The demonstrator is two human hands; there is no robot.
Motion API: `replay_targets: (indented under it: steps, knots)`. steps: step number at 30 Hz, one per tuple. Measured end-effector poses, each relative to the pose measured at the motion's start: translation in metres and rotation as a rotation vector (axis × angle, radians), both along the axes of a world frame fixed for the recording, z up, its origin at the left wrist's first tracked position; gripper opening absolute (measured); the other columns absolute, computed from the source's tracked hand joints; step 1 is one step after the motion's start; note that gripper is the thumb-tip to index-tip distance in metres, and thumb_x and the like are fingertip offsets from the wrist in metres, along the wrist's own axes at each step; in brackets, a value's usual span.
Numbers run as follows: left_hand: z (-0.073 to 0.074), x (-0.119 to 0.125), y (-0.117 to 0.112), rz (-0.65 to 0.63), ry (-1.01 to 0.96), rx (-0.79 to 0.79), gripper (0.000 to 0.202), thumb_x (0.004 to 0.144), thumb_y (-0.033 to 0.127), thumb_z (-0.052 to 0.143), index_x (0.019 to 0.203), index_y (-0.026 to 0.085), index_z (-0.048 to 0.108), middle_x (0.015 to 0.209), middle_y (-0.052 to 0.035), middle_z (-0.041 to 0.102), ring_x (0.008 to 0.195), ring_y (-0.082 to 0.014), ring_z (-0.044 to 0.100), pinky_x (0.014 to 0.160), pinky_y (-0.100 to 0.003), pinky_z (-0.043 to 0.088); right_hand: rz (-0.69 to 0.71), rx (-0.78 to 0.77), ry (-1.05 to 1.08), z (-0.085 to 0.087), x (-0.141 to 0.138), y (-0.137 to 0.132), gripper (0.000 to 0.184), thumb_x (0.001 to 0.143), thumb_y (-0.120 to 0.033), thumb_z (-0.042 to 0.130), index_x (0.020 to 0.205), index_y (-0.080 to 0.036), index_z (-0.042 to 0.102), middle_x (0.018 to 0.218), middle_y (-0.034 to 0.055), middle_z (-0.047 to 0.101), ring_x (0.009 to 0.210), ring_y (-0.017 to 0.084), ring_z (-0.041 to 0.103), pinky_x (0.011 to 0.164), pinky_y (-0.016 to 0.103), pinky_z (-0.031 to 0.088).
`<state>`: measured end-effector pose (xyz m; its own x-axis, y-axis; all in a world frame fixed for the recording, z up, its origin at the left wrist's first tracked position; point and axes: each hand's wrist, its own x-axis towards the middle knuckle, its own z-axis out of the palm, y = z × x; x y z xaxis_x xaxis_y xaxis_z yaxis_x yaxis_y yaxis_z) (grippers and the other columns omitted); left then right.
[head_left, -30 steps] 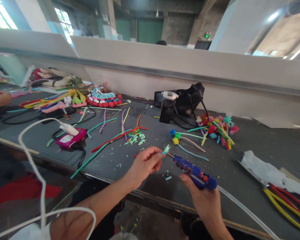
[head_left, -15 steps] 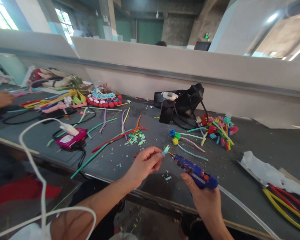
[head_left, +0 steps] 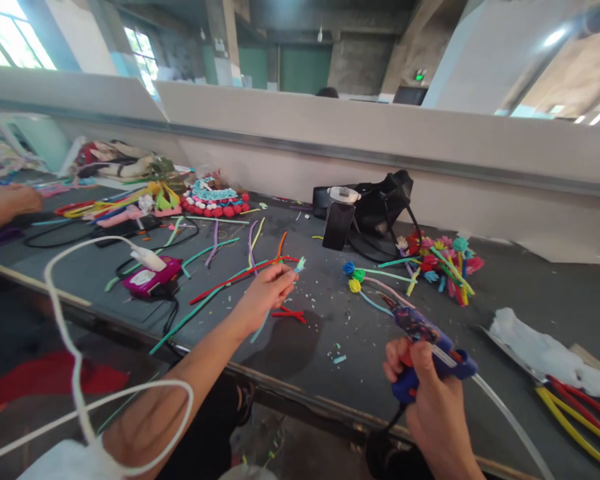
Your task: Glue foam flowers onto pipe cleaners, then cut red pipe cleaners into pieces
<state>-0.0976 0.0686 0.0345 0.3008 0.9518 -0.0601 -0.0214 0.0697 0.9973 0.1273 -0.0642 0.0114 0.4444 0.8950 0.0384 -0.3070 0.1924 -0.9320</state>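
My left hand (head_left: 267, 293) pinches a light blue pipe cleaner (head_left: 260, 328) whose upper end carries a pale green tuft (head_left: 301, 265). The stem's lower end hangs out below my fingers. Off to the right, my right hand (head_left: 433, 393) is wrapped round a blue hot glue gun (head_left: 430, 340), its nozzle tilted up and left, with a clear glue stick (head_left: 510, 420) trailing from its back. Between the hands lie blue, green and yellow pipe-cleaner flowers (head_left: 355, 285) on thin stems. Short red pipe cleaners (head_left: 289, 315) rest close to my left hand.
A magenta power adapter (head_left: 153, 277) with a white cable stands at left. Pipe-cleaner flowers (head_left: 443, 263) are piled at right, near large scissors (head_left: 575, 413). A black bag (head_left: 387, 203) and a phone (head_left: 338, 225) sit at the back. Another person's hand (head_left: 17, 200) shows far left.
My left hand has moved left and up with the tufted pipe cleaner, away from the nozzle. The glue gun in my right hand has drawn back to the right.
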Motion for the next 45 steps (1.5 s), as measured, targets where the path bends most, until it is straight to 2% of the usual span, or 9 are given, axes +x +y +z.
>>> replay_targets:
  steps: [8, 12, 16, 23, 25, 28, 31, 39, 45]
  knots:
    - [-0.023, -0.013, 0.047, 0.117, 0.611, 0.225, 0.012, 0.073, 0.029, 0.060, 0.074, 0.017, 0.060, 0.063, 0.0042, 0.050, 0.058, -0.0102, 0.040, 0.056, -0.024, 0.025, 0.127, -0.019, 0.174, 0.006, 0.002, -0.002, 0.045, 0.073, -0.060, 0.072, 0.066, -0.019, 0.056, 0.062, -0.0018, 0.046, 0.055, 0.010, 0.038, 0.046, 0.021, 0.034]
    - [-0.040, -0.009, 0.059, 0.127, 0.714, 0.229, 0.005, 0.065, 0.020, 0.064, 0.062, 0.018, 0.060, 0.057, 0.0037, 0.048, 0.058, -0.0127, 0.042, 0.058, -0.026, 0.024, 0.140, -0.033, 0.165, 0.005, 0.002, -0.004, 0.042, 0.077, -0.057, 0.070, 0.069, -0.019, 0.058, 0.063, -0.0012, 0.047, 0.054, 0.010, 0.039, 0.046, 0.021, 0.034]
    - [-0.044, -0.005, 0.062, 0.142, 0.747, 0.238, 0.013, 0.062, 0.016, 0.064, 0.052, 0.018, 0.055, 0.055, 0.0023, 0.046, 0.058, -0.0138, 0.042, 0.058, -0.028, 0.022, 0.136, -0.048, 0.170, 0.006, 0.003, -0.004, 0.040, 0.079, -0.055, 0.069, 0.069, -0.018, 0.058, 0.064, -0.0013, 0.047, 0.054, 0.009, 0.039, 0.046, 0.021, 0.033]
    - [-0.024, 0.004, 0.041, 0.101, 0.601, 0.175, 0.015, 0.071, 0.029, 0.060, 0.062, 0.018, 0.057, 0.053, 0.0048, 0.039, 0.050, -0.0099, 0.034, 0.053, -0.026, 0.021, 0.055, -0.030, 0.152, 0.005, 0.001, -0.001, 0.029, 0.075, -0.042, 0.077, 0.072, -0.018, 0.060, 0.068, -0.0011, 0.054, 0.055, 0.009, 0.044, 0.047, 0.022, 0.035]
    - [-0.015, 0.013, 0.024, 0.025, 0.502, 0.099, 0.017, 0.072, 0.035, 0.062, 0.072, 0.018, 0.061, 0.049, 0.0072, 0.035, 0.045, -0.0082, 0.028, 0.049, -0.025, 0.020, 0.011, -0.050, 0.123, 0.003, -0.003, 0.001, 0.024, 0.071, -0.033, 0.081, 0.078, -0.019, 0.063, 0.075, -0.0005, 0.060, 0.057, 0.009, 0.048, 0.050, 0.023, 0.038]
    - [-0.003, 0.031, -0.008, -0.151, 0.135, -0.149, 0.019, 0.066, 0.034, 0.068, 0.072, 0.018, 0.060, 0.045, 0.0099, 0.032, 0.041, -0.0058, 0.022, 0.045, -0.023, 0.017, -0.037, -0.093, 0.118, 0.001, -0.013, 0.003, 0.028, 0.066, -0.029, 0.085, 0.084, -0.020, 0.066, 0.086, 0.0014, 0.067, 0.059, 0.010, 0.052, 0.054, 0.026, 0.042]
    - [0.004, 0.048, -0.037, -0.217, 0.047, -0.240, 0.017, 0.062, 0.029, 0.070, 0.068, 0.017, 0.060, 0.048, 0.0086, 0.039, 0.041, -0.0047, 0.025, 0.042, -0.022, 0.016, -0.053, -0.127, 0.121, 0.000, -0.022, 0.004, 0.033, 0.062, -0.030, 0.086, 0.085, -0.019, 0.066, 0.094, 0.0045, 0.071, 0.061, 0.011, 0.055, 0.058, 0.027, 0.045]
    - [0.002, 0.066, -0.065, -0.263, -0.001, -0.264, 0.014, 0.063, 0.026, 0.069, 0.065, 0.016, 0.059, 0.052, 0.0075, 0.042, 0.044, -0.0047, 0.028, 0.041, -0.022, 0.017, -0.080, -0.153, 0.067, 0.001, -0.031, 0.002, 0.032, 0.059, -0.029, 0.087, 0.079, -0.018, 0.065, 0.071, -0.0018, 0.067, 0.062, 0.013, 0.058, 0.061, 0.026, 0.048]
    - [-0.001, 0.066, -0.064, -0.249, -0.005, -0.269, 0.013, 0.064, 0.024, 0.068, 0.063, 0.016, 0.059, 0.049, 0.0076, 0.041, 0.042, -0.0046, 0.025, 0.040, -0.023, 0.014, -0.169, -0.071, 0.125, 0.006, -0.014, 0.008, 0.030, 0.061, -0.026, 0.086, 0.080, -0.019, 0.063, 0.078, -0.0026, 0.065, 0.060, 0.010, 0.055, 0.057, 0.024, 0.044]
